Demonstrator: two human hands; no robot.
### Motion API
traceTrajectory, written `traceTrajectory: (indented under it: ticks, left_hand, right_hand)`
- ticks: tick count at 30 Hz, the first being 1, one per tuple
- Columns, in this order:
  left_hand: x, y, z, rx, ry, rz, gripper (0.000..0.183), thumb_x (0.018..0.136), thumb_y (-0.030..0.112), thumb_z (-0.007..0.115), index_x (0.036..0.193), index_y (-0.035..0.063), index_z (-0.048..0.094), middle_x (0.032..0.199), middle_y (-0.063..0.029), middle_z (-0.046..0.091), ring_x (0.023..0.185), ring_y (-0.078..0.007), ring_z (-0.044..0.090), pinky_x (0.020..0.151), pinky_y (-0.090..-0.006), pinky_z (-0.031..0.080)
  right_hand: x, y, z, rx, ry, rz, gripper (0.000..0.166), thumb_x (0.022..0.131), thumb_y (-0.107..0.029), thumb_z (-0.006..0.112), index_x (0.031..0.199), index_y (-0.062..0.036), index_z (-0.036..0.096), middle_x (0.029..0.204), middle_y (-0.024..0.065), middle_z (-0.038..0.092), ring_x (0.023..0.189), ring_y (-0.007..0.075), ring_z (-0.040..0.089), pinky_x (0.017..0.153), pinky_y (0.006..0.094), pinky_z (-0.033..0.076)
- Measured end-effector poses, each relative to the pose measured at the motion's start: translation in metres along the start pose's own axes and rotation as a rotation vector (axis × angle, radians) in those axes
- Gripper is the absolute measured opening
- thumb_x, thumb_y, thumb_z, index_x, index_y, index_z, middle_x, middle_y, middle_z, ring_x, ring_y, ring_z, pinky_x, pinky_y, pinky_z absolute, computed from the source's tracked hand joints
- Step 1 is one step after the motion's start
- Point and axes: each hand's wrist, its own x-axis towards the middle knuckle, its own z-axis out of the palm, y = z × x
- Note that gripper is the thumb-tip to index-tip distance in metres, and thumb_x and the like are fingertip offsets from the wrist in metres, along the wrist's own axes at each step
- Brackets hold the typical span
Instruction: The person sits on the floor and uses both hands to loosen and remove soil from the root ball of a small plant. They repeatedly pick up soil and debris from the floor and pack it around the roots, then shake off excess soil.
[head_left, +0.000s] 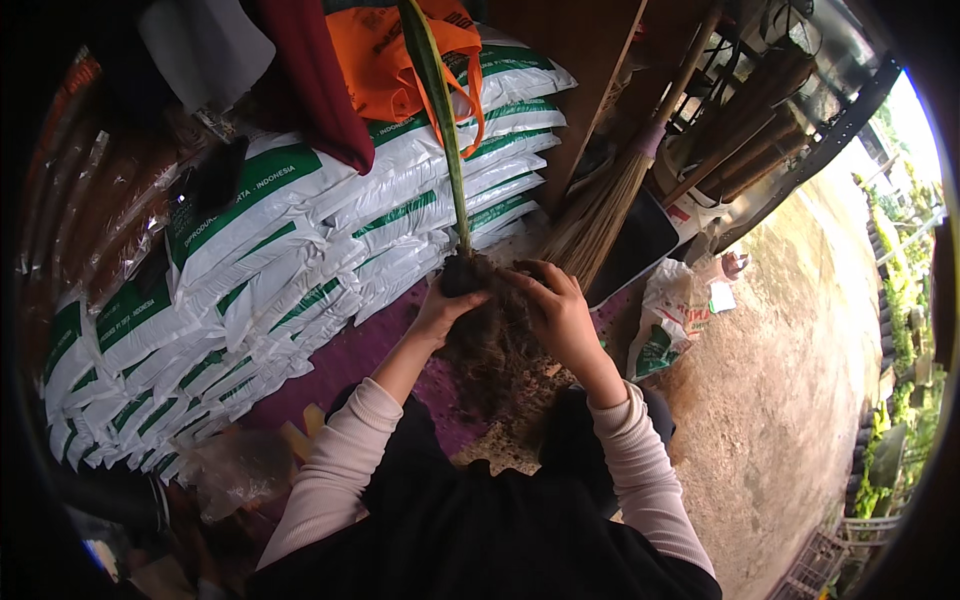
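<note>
A snake plant leaf (442, 112), long and green with yellow edges, rises upright from a dark root ball (463, 276). Around the base of that root ball my left hand (444, 309) is closed, thumb toward me. My right hand (551, 300) is at the right side of the roots, fingers bent and spread against the loose fibres; whether they pinch any is hard to see. Brown roots and soil (495, 352) hang or lie below the hands, over a purple sheet (450, 420) with crumbs scattered on it.
Stacked white-and-green plastic sacks (300, 217) fill the left, with an orange bag (375, 60) on top. Behind my right hand leans a stick broom (607, 210). A printed plastic sack (664, 322) lies on the concrete ground (780, 360). Clear plastic (240, 465) is at lower left.
</note>
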Motion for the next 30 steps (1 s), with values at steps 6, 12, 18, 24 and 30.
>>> traceTrajectory:
  ticks: [6, 12, 18, 24, 30]
  left_hand:
    - [0.001, 0.0, 0.01, -0.159, 0.059, -0.007, 0.037, 0.076, 0.016, 0.074, 0.109, 0.0051, 0.06, 0.101, -0.0026, 0.063, 0.093, -0.0124, 0.059, 0.085, -0.0289, 0.047]
    - [0.001, -0.008, 0.004, -0.257, 0.097, -0.042, 0.033, 0.082, 0.023, 0.068, 0.108, 0.0048, 0.059, 0.098, -0.0022, 0.063, 0.092, -0.0113, 0.06, 0.084, -0.0281, 0.048]
    - [0.0, -0.001, 0.003, -0.022, 0.005, 0.035, 0.033, 0.079, 0.016, 0.072, 0.105, 0.0029, 0.058, 0.098, -0.0025, 0.062, 0.091, -0.0101, 0.058, 0.084, -0.0261, 0.047]
    - [-0.009, 0.024, 0.026, 0.22, -0.092, 0.142, 0.056, 0.069, 0.009, 0.079, 0.116, 0.0007, 0.05, 0.104, -0.0036, 0.059, 0.098, -0.0105, 0.055, 0.09, -0.0282, 0.044]
    - [-0.011, 0.015, 0.025, 0.252, -0.117, 0.183, 0.072, 0.065, 0.009, 0.08, 0.126, 0.0003, 0.044, 0.108, -0.005, 0.058, 0.102, -0.0129, 0.055, 0.092, -0.0287, 0.043]
  right_hand:
    - [-0.001, 0.001, 0.018, -0.063, -0.048, 0.03, 0.062, 0.066, 0.006, 0.059, 0.123, -0.0179, 0.057, 0.127, 0.0112, 0.049, 0.116, 0.0323, 0.048, 0.094, 0.0418, 0.037]
    - [0.006, 0.002, 0.029, -0.026, -0.033, 0.013, 0.059, 0.064, 0.007, 0.057, 0.118, -0.0152, 0.059, 0.129, 0.011, 0.047, 0.118, 0.0319, 0.046, 0.097, 0.0408, 0.036]
    - [0.011, 0.013, 0.027, 0.428, 0.045, 0.094, 0.043, 0.068, 0.01, 0.051, 0.107, -0.0046, 0.063, 0.116, 0.013, 0.056, 0.11, 0.0294, 0.055, 0.095, 0.0336, 0.04]
    - [0.006, 0.01, 0.029, 0.515, 0.121, 0.256, 0.019, 0.079, -0.003, 0.061, 0.097, 0.0012, 0.066, 0.106, 0.0127, 0.062, 0.106, 0.0258, 0.055, 0.094, 0.0344, 0.04]
    - [-0.002, 0.022, 0.041, 0.525, 0.071, 0.261, 0.02, 0.075, -0.011, 0.071, 0.09, 0.0005, 0.067, 0.107, 0.0138, 0.06, 0.109, 0.0273, 0.051, 0.095, 0.0369, 0.038]
